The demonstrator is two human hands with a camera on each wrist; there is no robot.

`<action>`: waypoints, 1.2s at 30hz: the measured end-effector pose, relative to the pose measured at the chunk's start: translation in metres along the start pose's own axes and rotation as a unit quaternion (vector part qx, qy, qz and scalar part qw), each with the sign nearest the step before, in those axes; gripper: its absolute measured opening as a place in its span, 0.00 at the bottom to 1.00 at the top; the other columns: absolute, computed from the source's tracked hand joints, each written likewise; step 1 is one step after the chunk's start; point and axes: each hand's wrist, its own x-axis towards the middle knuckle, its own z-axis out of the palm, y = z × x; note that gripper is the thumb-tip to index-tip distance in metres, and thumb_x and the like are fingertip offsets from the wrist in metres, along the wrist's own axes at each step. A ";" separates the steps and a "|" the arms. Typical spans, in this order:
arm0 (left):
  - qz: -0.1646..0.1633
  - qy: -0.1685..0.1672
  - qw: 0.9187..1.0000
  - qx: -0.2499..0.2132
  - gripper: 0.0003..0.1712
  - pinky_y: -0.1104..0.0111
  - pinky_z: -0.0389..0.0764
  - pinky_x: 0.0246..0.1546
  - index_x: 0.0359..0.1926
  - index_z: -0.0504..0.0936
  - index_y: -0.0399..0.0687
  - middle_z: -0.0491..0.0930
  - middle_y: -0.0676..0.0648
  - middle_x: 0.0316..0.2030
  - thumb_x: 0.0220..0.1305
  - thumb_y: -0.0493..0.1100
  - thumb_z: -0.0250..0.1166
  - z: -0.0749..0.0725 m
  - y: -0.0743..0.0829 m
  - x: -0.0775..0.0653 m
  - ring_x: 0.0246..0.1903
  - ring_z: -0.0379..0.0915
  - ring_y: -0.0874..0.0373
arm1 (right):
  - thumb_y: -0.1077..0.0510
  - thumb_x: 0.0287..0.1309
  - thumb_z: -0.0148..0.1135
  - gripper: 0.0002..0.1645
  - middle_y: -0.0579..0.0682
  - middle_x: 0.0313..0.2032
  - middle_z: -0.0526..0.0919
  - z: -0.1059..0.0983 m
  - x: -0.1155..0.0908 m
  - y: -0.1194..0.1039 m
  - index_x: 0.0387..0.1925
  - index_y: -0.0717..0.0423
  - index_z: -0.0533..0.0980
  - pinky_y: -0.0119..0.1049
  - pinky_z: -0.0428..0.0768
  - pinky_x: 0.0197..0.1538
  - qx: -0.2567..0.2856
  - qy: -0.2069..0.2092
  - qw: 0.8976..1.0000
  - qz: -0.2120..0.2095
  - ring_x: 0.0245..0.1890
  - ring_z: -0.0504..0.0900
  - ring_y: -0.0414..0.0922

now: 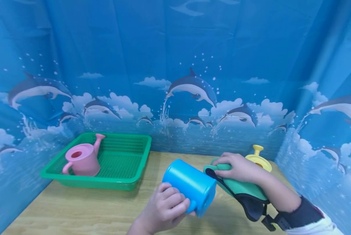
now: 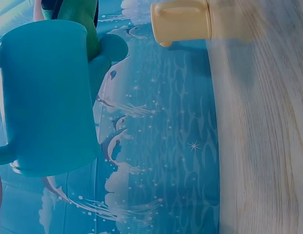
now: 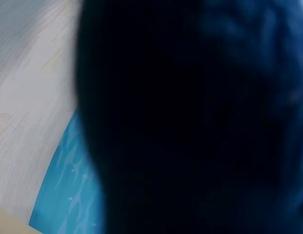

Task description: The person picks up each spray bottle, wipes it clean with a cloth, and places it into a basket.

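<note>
My left hand (image 1: pixel 169 205) grips a blue watering can (image 1: pixel 190 181) by its handle, and the can is tilted above the table. In the left wrist view the same blue can (image 2: pixel 49 97) fills the left side, its spout pointing right. My right hand (image 1: pixel 237 168) holds a soft green piece with black edging (image 1: pixel 247 189), fingers bent over its top, close to the can's right side. Whether the green piece touches the can is unclear. A dark blurred shape (image 3: pixel 190 122) covers most of the right wrist view and hides the right fingers.
A green basket (image 1: pixel 96 184) stands at the table's left, holding a pink watering can (image 1: pixel 85 161). Behind my right forearm is a yellow watering can (image 1: pixel 264 161), partly hidden. A blue dolphin-print sheet (image 1: pixel 140 49) surrounds the wooden table (image 1: pixel 84 209).
</note>
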 end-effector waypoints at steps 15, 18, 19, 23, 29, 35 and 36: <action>-0.028 0.045 0.998 0.017 0.16 0.69 0.68 0.31 0.26 0.77 0.51 0.72 0.56 0.22 0.70 0.51 0.56 -0.003 -0.007 0.004 0.23 0.67 0.63 | 0.43 0.61 0.62 0.20 0.48 0.46 0.78 -0.004 -0.027 0.000 0.50 0.46 0.81 0.35 0.76 0.37 0.012 0.044 0.999 0.021 0.39 0.78 0.41; -0.046 0.060 0.997 0.020 0.17 0.68 0.68 0.31 0.25 0.77 0.49 0.72 0.55 0.21 0.70 0.50 0.56 -0.003 -0.011 0.002 0.23 0.66 0.62 | 0.40 0.60 0.61 0.21 0.51 0.49 0.78 -0.002 -0.032 0.001 0.50 0.45 0.80 0.40 0.78 0.40 0.022 0.036 0.999 0.029 0.43 0.79 0.46; -0.052 0.066 0.996 0.021 0.17 0.68 0.67 0.31 0.25 0.78 0.49 0.72 0.55 0.21 0.70 0.50 0.57 -0.003 -0.012 0.001 0.23 0.67 0.62 | 0.40 0.60 0.61 0.21 0.51 0.49 0.78 0.000 -0.033 0.001 0.50 0.45 0.80 0.40 0.78 0.40 0.023 0.036 0.999 0.028 0.44 0.79 0.47; -0.081 0.086 0.993 0.022 0.18 0.68 0.66 0.32 0.24 0.78 0.46 0.73 0.54 0.20 0.69 0.50 0.58 -0.006 -0.016 0.001 0.22 0.67 0.61 | 0.41 0.61 0.61 0.20 0.48 0.48 0.79 0.006 -0.038 0.005 0.50 0.44 0.80 0.39 0.78 0.41 0.028 0.056 0.998 0.021 0.45 0.79 0.46; -0.126 0.106 0.986 0.025 0.20 0.68 0.63 0.30 0.24 0.77 0.43 0.72 0.51 0.20 0.70 0.50 0.58 -0.012 -0.018 0.005 0.22 0.67 0.59 | 0.44 0.61 0.62 0.18 0.48 0.50 0.80 0.014 -0.043 0.013 0.51 0.44 0.80 0.42 0.79 0.45 0.053 0.076 0.995 0.032 0.48 0.80 0.50; -0.179 0.154 0.972 0.016 0.21 0.66 0.64 0.30 0.23 0.77 0.38 0.71 0.49 0.20 0.68 0.50 0.60 -0.014 -0.021 0.004 0.22 0.66 0.57 | 0.43 0.62 0.61 0.21 0.52 0.54 0.79 0.021 -0.048 0.018 0.53 0.46 0.79 0.51 0.78 0.50 0.106 0.074 0.988 0.079 0.54 0.78 0.56; -0.187 0.165 0.968 0.015 0.22 0.66 0.64 0.30 0.23 0.77 0.37 0.71 0.48 0.20 0.68 0.50 0.61 -0.014 -0.022 0.003 0.22 0.65 0.56 | 0.43 0.62 0.61 0.21 0.53 0.54 0.79 0.023 -0.049 0.018 0.53 0.46 0.79 0.52 0.77 0.51 0.114 0.075 0.987 0.085 0.54 0.77 0.56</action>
